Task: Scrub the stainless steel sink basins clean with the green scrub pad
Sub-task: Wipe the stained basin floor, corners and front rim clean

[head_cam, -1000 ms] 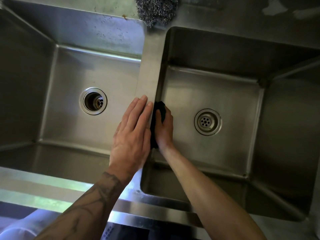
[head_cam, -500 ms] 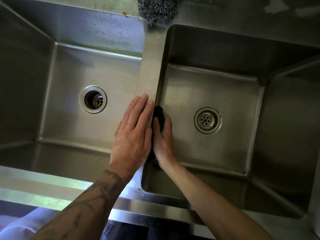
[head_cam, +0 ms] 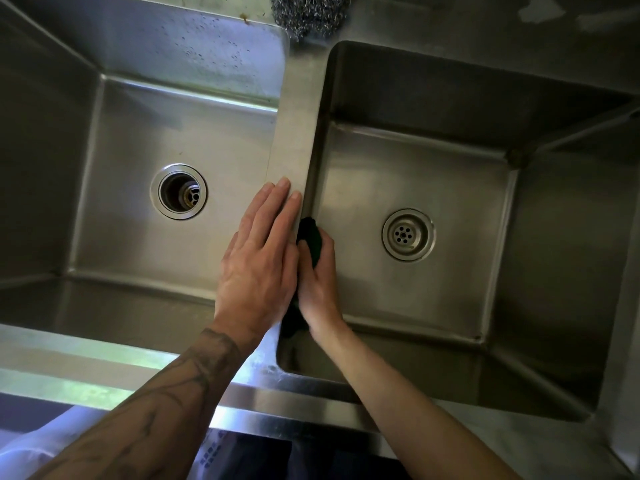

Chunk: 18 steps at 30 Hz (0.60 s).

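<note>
Left hand (head_cam: 258,268) lies flat, fingers straight and together, on the brushed steel divider (head_cam: 298,126) between two square basins. Right hand (head_cam: 320,289) grips the dark green scrub pad (head_cam: 309,237) against the right basin (head_cam: 433,174) at its left wall, just under the rim. Hands side by side, nearly touching. Smooth floor lies open round the perforated drain (head_cam: 408,234). Coarse steel wool (head_cam: 308,12) sits at the divider's far end.

Dark green scrub pad (head_cam: 309,237), against left wall of right basin (head_cam: 433,174)
</note>
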### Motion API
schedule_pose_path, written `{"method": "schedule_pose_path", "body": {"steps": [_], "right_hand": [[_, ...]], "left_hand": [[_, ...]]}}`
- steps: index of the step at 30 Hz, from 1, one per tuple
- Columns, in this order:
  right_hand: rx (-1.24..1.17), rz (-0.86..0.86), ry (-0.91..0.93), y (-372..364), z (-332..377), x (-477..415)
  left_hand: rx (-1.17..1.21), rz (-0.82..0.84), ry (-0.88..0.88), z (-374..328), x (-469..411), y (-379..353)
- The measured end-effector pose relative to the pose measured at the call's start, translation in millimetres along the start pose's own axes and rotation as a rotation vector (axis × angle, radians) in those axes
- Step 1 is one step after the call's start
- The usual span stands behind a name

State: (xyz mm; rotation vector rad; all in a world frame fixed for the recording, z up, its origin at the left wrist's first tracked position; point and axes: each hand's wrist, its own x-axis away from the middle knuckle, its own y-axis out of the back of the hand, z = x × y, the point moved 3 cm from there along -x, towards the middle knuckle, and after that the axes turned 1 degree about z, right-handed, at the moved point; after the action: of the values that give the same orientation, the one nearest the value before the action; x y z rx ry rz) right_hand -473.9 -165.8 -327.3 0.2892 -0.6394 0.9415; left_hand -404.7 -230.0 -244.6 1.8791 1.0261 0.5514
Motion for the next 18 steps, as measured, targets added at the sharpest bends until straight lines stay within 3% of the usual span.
{"method": "schedule_pose_path", "body": {"steps": [4,9,18], "right_hand": [[-0.014,-0.066,0.016,-3,7,6],[-0.038,-0.018,0.051,1,-4,26],[0.237,-0.049,-0.024,7,-39,-56]], "left_hand": [[-0.006,-0.005,-0.014,1,0,-1],[0.0,-0.006,-0.008,1,0,-1],[-0.006,0.021,-0.009,1,-1,1]]}}
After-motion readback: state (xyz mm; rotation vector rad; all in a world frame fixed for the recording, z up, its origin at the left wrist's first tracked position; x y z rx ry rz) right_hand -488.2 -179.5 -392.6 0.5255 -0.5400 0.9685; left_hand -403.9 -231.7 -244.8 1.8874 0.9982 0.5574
